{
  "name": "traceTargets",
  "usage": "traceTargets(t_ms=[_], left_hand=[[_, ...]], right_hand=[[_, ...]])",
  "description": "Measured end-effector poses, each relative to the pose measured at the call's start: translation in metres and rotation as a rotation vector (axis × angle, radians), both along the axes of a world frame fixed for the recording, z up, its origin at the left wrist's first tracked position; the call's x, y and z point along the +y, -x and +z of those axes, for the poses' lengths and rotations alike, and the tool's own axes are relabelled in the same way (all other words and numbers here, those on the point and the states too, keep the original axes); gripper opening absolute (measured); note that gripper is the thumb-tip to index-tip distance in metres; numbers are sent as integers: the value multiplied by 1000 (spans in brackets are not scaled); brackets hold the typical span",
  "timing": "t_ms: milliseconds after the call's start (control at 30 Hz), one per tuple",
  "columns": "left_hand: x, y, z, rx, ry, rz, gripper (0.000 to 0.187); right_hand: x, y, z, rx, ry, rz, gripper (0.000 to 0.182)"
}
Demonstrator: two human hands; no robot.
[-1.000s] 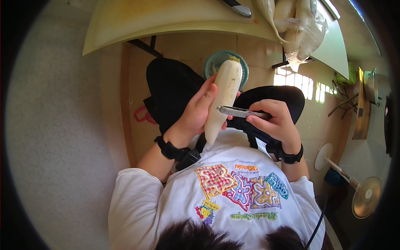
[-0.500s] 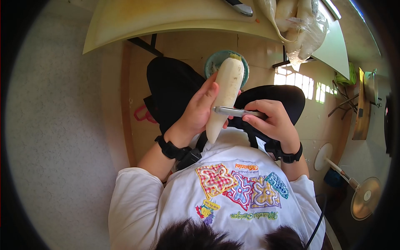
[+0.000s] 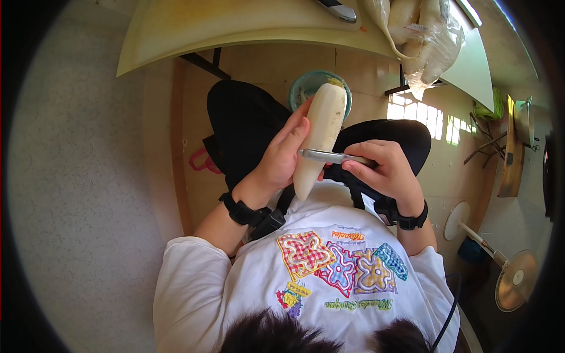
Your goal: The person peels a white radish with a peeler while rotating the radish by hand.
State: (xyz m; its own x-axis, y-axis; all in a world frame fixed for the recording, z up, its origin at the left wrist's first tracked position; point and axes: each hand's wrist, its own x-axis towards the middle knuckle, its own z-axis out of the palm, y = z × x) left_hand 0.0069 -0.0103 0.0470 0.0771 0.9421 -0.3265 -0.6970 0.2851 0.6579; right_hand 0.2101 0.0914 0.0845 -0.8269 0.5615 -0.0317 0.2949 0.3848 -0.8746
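Observation:
A long white radish (image 3: 325, 117) is held in front of my body, its tapered end pointing toward my shirt. My left hand (image 3: 282, 150) is wrapped round its left side, with fingertips showing past its right edge. My right hand (image 3: 384, 167) grips the handle of a metal peeler (image 3: 322, 156), whose head lies across the lower half of the radish. Beyond the radish's thick end, a light blue basin (image 3: 299, 88) stands on the floor, partly hidden by the radish.
A table (image 3: 235, 32) spans the top, bearing a dark-handled tool (image 3: 340, 10) and a plastic bag of radishes (image 3: 426, 41). At the right are a fan (image 3: 518, 277), a leaning board (image 3: 511, 159) and a green item (image 3: 497, 105). A pink object (image 3: 203, 160) lies left of my legs.
The radish has shifted and tilted slightly, its lower tip now a little further right. Its greenish top end no longer shows the same way. Both hands hold nearly the same positions.

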Motion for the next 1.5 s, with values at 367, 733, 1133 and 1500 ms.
traceTargets(t_ms=[367, 733, 1133, 1500], left_hand=[[-1, -1, 0, 52, -39, 49, 63], [-2, 1, -2, -12, 18, 79, 60], [-3, 1, 2, 10, -21, 42, 62], [-6, -2, -1, 21, -4, 38, 62]], right_hand=[[4, -3, 2, -16, -27, -13, 19], [1, -5, -6, 13, -5, -36, 21], [-5, 3, -10, 44, -66, -26, 19], [2, -3, -10, 13, -91, -95, 18]])
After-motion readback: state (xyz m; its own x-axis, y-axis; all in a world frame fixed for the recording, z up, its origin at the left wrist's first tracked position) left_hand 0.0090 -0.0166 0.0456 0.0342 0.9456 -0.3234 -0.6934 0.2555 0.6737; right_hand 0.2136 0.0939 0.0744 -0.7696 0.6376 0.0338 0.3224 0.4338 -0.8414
